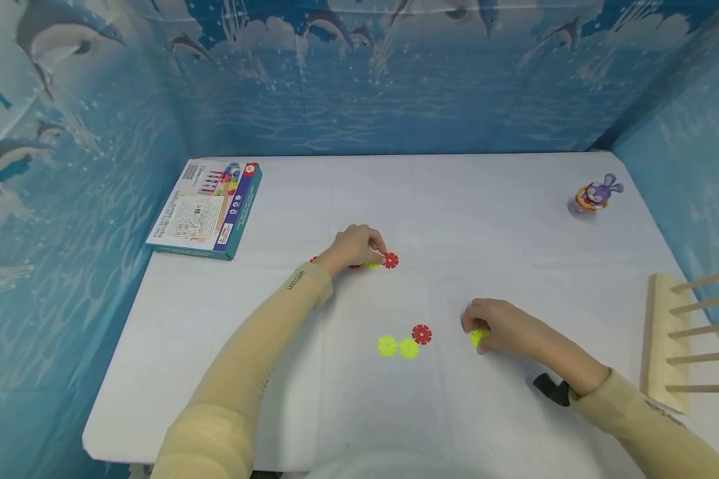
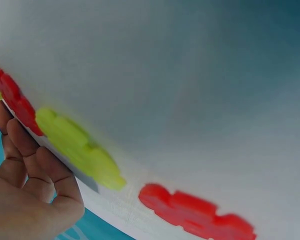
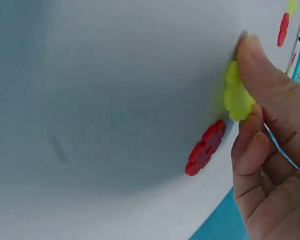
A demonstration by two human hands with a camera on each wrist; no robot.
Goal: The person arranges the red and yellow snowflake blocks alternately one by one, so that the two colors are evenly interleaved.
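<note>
My left hand [image 1: 355, 245] reaches over a row of flat flower-shaped discs, thumb and forefinger pinching the edge of the red disc [image 1: 391, 260] at its right end. Beside that disc lies a yellow-green disc [image 1: 372, 265]; my hand partly covers the row. In the left wrist view, a yellow-green disc [image 2: 80, 148] and a red disc [image 2: 197, 212] lie nearer the camera. My right hand [image 1: 509, 328] pinches another yellow-green disc [image 3: 237, 92] between thumb and fingers, close over the table. Next to it, the right wrist view shows a red disc [image 3: 206, 147].
Two yellow-green discs [image 1: 387, 346] and a red disc [image 1: 422, 334] lie between the hands. A printed box [image 1: 206, 207] lies at the back left. A purple toy figure [image 1: 596, 194] stands at the back right, a wooden peg rack [image 1: 665, 346] at the right edge.
</note>
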